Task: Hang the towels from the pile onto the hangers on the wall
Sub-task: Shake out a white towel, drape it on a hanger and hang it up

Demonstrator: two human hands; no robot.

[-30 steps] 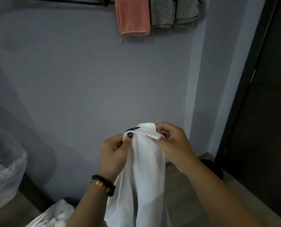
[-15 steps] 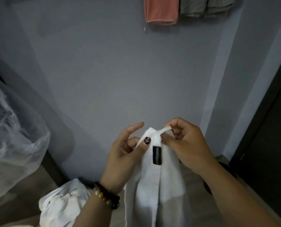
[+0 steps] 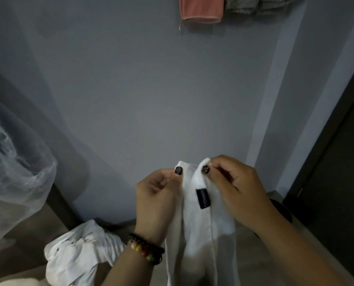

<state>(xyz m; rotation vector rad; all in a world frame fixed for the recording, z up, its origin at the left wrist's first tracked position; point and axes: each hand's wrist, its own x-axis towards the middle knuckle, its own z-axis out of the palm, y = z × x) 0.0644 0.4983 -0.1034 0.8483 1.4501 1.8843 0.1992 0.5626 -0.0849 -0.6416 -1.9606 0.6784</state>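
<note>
Towel (image 3: 201, 234) btm cut off, hangers unseen

Single head-worn wide-angle view. It looks forward and slightly down at a grey wall (image 3: 151, 100), from close range. The hands sit near, low and right of centre; floor (image 3: 244, 234) lies at the bottom edge, a dark door (image 3: 337, 182) far right.

White towel (image 3: 201, 234) hangs between both hands, black tag up; rumpled white pile (image 3: 79, 252) lies left of them.
</note>
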